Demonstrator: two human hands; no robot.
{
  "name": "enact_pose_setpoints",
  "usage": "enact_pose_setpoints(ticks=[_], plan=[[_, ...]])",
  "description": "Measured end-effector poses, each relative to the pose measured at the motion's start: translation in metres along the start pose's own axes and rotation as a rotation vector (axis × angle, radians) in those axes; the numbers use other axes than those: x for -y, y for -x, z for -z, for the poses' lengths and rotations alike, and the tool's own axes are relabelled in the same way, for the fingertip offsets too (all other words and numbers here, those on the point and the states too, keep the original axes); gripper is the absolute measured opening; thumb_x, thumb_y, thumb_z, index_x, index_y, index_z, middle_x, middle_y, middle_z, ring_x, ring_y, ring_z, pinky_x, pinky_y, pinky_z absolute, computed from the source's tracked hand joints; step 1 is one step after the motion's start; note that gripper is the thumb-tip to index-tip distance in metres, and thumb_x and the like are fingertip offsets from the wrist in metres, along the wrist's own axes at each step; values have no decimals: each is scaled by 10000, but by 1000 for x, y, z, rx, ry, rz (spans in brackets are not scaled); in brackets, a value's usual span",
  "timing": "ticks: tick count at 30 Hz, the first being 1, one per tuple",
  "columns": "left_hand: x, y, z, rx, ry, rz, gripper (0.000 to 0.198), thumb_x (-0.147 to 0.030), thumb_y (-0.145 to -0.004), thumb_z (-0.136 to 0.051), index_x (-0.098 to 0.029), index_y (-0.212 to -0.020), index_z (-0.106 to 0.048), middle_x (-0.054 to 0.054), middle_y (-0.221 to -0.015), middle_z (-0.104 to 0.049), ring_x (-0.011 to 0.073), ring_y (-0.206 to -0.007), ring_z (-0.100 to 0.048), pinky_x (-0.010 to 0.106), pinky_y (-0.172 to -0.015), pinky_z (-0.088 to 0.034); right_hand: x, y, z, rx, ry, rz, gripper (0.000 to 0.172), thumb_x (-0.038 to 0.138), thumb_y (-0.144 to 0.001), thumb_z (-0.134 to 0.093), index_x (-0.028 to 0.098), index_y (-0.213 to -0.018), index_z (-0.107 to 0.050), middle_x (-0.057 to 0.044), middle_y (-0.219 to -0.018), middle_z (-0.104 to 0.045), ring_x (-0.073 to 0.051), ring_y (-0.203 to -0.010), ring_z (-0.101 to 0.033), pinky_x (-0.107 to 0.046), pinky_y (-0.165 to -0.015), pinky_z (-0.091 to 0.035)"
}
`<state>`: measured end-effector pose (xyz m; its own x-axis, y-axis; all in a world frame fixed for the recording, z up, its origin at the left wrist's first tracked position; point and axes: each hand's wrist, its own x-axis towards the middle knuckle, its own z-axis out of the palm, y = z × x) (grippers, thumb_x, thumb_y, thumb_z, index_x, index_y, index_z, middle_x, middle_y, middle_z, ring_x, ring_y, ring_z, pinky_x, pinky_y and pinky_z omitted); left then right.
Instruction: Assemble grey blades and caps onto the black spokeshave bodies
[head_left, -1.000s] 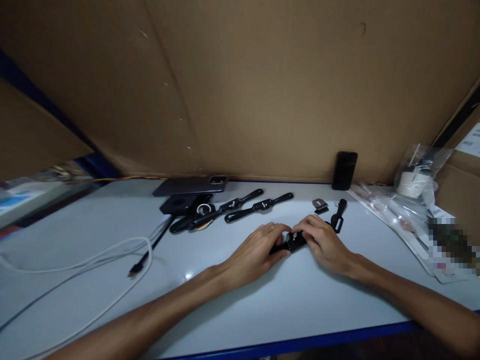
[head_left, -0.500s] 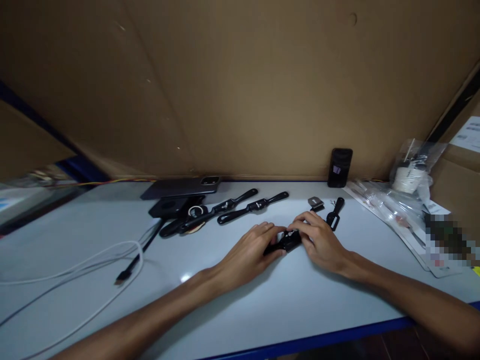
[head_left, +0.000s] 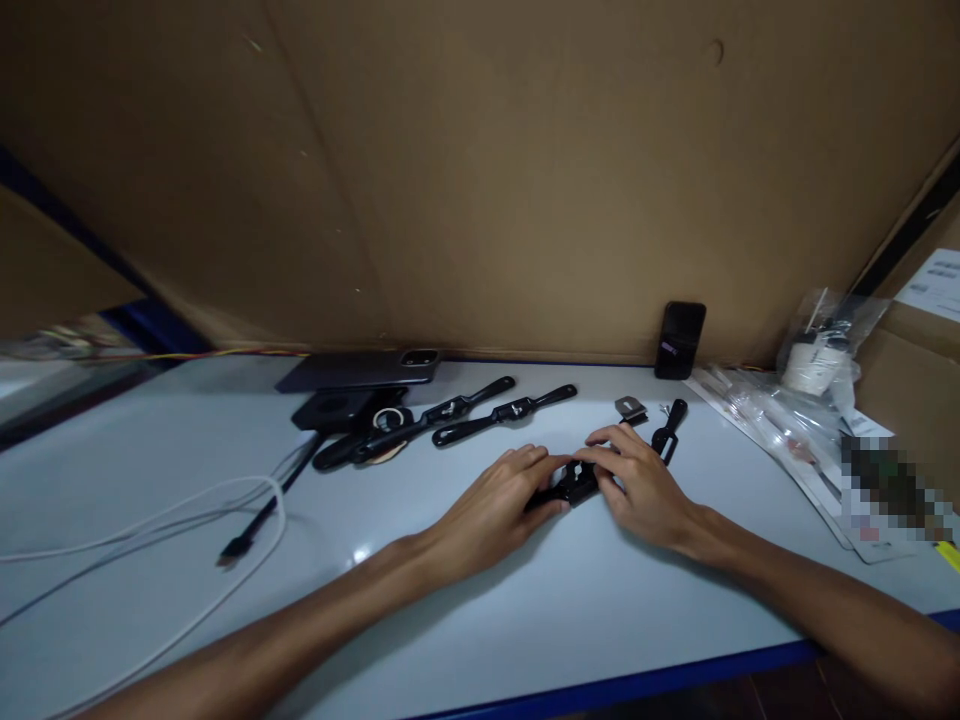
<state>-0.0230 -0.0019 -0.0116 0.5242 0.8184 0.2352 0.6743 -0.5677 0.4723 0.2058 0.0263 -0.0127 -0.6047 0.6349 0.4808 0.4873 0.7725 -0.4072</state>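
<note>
A black spokeshave point(head_left: 579, 486) lies low over the table between my hands. My left hand point(head_left: 512, 495) is closed round its left handle, thumb on the near side. My right hand point(head_left: 637, 487) pinches at the middle and right part of the same spokeshave, fingertips by its bright metal fittings; its right handle is hidden. Just beyond my right hand rest some flat grey metal pieces point(head_left: 630, 408) and a black handled frame point(head_left: 670, 432) with a small screw beside it. Farther left is another spokeshave point(head_left: 514, 411), with more black spokeshaves point(head_left: 450, 408) next to it.
A large phone point(head_left: 356, 370) lies at the back left above a black device point(head_left: 337, 408). White cable point(head_left: 274, 500) loops across the left side. A small black phone point(head_left: 680, 340) leans on the cardboard wall. Plastic packages point(head_left: 787, 450) and a bagged white roll point(head_left: 814, 368) sit right.
The view has shifted slightly. Both hands keep their hold on the spokeshave, with the right fingers moved only a little around its middle.
</note>
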Motion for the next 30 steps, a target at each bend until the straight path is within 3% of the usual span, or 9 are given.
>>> enact_pose_setpoints(ticks=[5, 9, 12, 18, 21, 24, 27, 30], plan=[[0, 0, 0, 4, 12, 29, 186, -266, -981, -635, -206, -1151, -679, 54, -960, -638, 244, -888, -586, 374, -802, -481, -1, 2, 2, 20, -45, 100, 371, -39, -879, -503, 218, -998, -743, -99, -1194, -637, -241, -1112, -581, -461, -964, -533], [2, 0, -1, -9, 37, 21, 296, -257, -967, -636, -237, -1262, -654, 46, -954, -646, 239, -875, -592, 379, -817, -493, 1, 1, 4, 5, 33, 19, 364, -26, -893, -499, 195, -1068, -729, -110, -1162, -641, -251, -1108, -577, -469, -980, -534], [3, 0, -1, -16, 42, 20, 268, -277, -972, -617, -240, -1232, -671, 48, -949, -645, 245, -877, -596, 394, -830, -505, 2, 0, 5, 47, -7, 47, 440, -31, -886, -504, 216, -1177, -722, -111, -1204, -631, -246, -1139, -574, -466, -996, -538], [5, 0, -1, -20, 50, 30, 332, -325, -965, -632, -248, -1285, -675, 47, -947, -658, 250, -873, -622, 374, -805, -516, 1, 0, 7, 68, 11, 72, 360, -40, -867, -527, 197, -1026, -746, -110, -1223, -643, -243, -1154, -579, -458, -1017, -530], [8, 1, -3, -21, 46, 32, 328, -331, -965, -635, -243, -1278, -684, 58, -966, -665, 258, -891, -628, 382, -817, -515, 3, 0, 7, 39, 52, 13, 355, -23, -895, -504, 164, -1091, -734, -132, -1204, -645, -251, -1148, -572, -458, -1022, -527], [10, 1, -5, -23, 49, 32, 320, -334, -971, -626, -232, -1269, -686, 69, -988, -665, 267, -919, -626, 398, -837, -516, 6, -1, 6, 84, 41, 61, 422, -34, -863, -522, 189, -1152, -733, -118, -1222, -640, -246, -1163, -562, -446, -1023, -528], [11, 2, -5, -23, 55, 24, 354, -348, -979, -625, -239, -1314, -664, 67, -1001, -670, 265, -923, -629, 391, -833, -518, 5, 0, 6, 108, 34, 92, 367, -36, -846, -541, 205, -1025, -752, -97, -1217, -645, -232, -1147, -572, -426, -1009, -532], [10, 2, -3, -16, 44, 24, 347, -328, -979, -631, -240, -1313, -665, 60, -976, -666, 257, -903, -627, 382, -824, -518, 3, 0, 6, 52, 59, 24, 328, -23, -882, -521, 187, -1004, -741, -112, -1196, -655, -241, -1142, -580, -446, -1015, -527]])
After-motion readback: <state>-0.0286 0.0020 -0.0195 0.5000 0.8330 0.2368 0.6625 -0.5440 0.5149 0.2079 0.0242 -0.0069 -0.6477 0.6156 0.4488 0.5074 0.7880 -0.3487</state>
